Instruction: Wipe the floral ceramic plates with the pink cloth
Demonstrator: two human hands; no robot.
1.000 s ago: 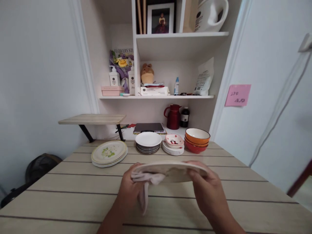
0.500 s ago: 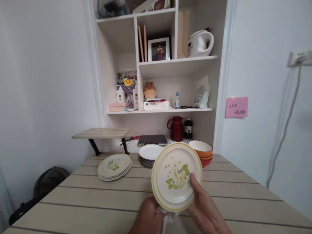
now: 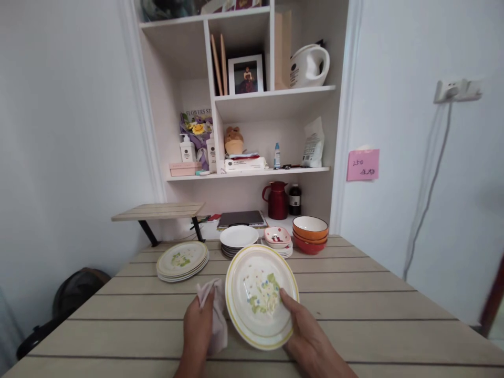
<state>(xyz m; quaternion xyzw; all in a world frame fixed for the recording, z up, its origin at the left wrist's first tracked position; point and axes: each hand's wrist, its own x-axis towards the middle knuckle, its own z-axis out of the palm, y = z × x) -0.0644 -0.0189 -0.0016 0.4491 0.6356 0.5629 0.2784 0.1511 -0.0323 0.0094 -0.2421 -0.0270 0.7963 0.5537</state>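
Left hand (image 3: 199, 321) pinches a bunched cloth (image 3: 219, 331); right hand (image 3: 309, 332) grips a flowered plate (image 3: 260, 296), thumb on its face; plate held tilted above the worktop (image 3: 374, 307), just beside the cloth.

The plate (image 3: 258, 299) looks glossy ceramic, the cloth (image 3: 219, 329) matt, the tabletop (image 3: 362, 307) wooden

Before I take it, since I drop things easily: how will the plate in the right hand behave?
The plate is probably stiff: it shows no sag though the right hand grips just one side. Its shine suggests it may be slippery. That ceramic-looking glaze hints it could chip if dropped.
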